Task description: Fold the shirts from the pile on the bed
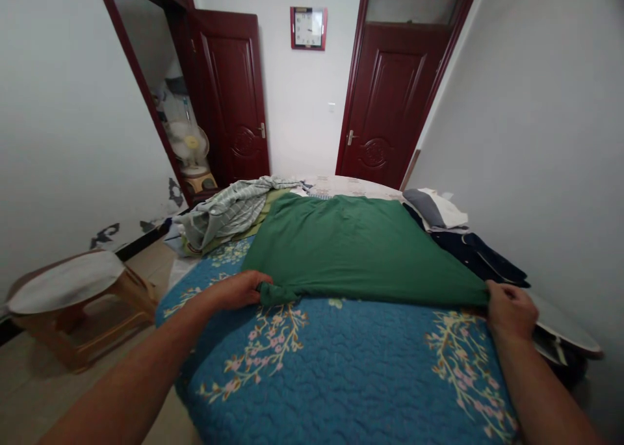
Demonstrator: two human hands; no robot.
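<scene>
A green cloth garment lies spread on a blue quilted cover with a floral pattern. What kind of garment it is, I cannot make out. My left hand is closed on its near left corner, where the fabric is bunched. At the near right corner my right hand pinches the cloth. Between the two hands the near edge runs fairly straight, and small wrinkles cross the fabric toward the far side.
Grey checked cloth lies heaped at the back left. Folded dark clothing and a grey-and-white folded piece sit at the right. A stool stands left of the table, and a round-topped seat is at the right.
</scene>
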